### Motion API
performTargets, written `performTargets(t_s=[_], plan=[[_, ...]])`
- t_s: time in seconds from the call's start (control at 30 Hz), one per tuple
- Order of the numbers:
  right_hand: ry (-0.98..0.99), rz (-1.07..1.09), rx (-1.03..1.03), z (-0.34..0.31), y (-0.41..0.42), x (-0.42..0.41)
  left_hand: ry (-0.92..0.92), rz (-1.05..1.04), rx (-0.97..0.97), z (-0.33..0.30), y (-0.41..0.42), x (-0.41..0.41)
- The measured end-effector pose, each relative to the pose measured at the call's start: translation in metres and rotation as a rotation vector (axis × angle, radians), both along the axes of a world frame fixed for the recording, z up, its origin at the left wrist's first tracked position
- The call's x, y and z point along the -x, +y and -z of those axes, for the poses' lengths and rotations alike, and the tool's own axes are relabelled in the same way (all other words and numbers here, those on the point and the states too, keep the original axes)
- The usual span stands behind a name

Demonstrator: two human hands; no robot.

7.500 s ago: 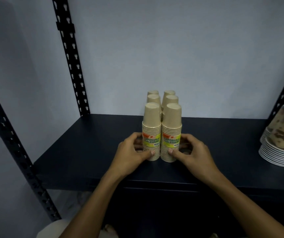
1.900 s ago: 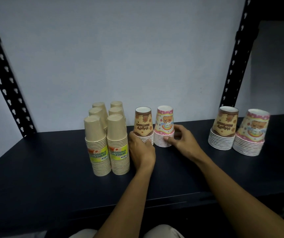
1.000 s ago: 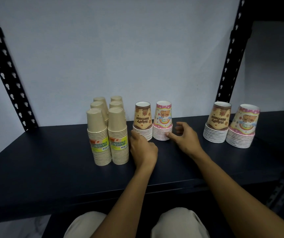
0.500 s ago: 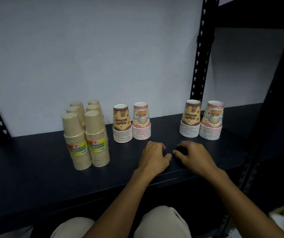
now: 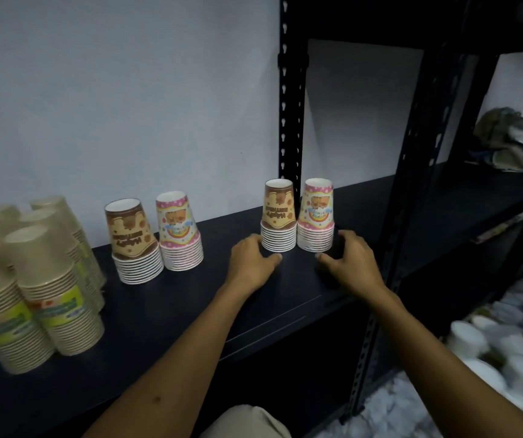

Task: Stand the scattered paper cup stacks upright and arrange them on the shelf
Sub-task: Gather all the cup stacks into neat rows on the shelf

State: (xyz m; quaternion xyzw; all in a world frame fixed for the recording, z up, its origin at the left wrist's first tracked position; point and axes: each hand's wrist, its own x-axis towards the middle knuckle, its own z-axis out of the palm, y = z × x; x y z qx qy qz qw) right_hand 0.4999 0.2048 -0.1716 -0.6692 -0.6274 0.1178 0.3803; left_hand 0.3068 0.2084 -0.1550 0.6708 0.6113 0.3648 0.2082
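Both hands flank the right-hand pair of cup stacks on the dark shelf (image 5: 190,314). The left hand (image 5: 250,263) rests just beside the brown printed stack (image 5: 279,221), its thumb reaching along the near side of the base; the right hand (image 5: 350,263) sits against the pink printed stack (image 5: 315,222), thumb in front. The fingers of both hands are spread and loose, cupping rather than clenched; whether they actually press the cups I cannot tell.

These nested paper cups are likely light and thin-walled, easy to dent and quick to topple. The safest hold looks to be low, at the wide band of stacked rims, pushing the two together so they slide as one.

Each stack stands mouth-down, white rims piled at the bottom, a printed cup on top; the two touch, close to the black upright post (image 5: 290,121). A matching pair (image 5: 156,241) stands well to the left, and plain kraft stacks (image 5: 42,292) with yellow-green labels cluster at far left.
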Motion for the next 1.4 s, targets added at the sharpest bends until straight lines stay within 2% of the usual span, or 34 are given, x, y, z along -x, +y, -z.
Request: performTargets(t_s=[0.2,0.4,0.53,0.73,0.97,1.2,1.4], plan=[[0.226,-0.015,0.044,-0.012,0.028,-0.002,-0.264,-0.027,-0.045,0.004,0.030,-0.012],[0.328,-0.096,-0.037,-0.010,0.039,0.003,-0.332,0.060,-0.061,0.005,0.050,-0.013],[0.343,-0.100,-0.071,-0.009,0.040,0.004,-0.363,0.025,-0.072,0.011,0.052,-0.012],[0.334,-0.138,-0.083,-0.007,0.031,0.010,-0.311,-0.043,-0.116,0.015,0.041,-0.004],[0.365,-0.239,-0.035,-0.008,0.016,0.033,-0.017,-0.208,-0.193,0.016,0.002,0.022],[0.393,-0.442,0.064,-0.012,0.001,0.078,-0.011,-0.374,-0.207,0.012,-0.047,0.067],[0.362,-0.587,0.109,-0.014,-0.008,0.112,-0.088,-0.490,-0.177,0.008,-0.085,0.098]])
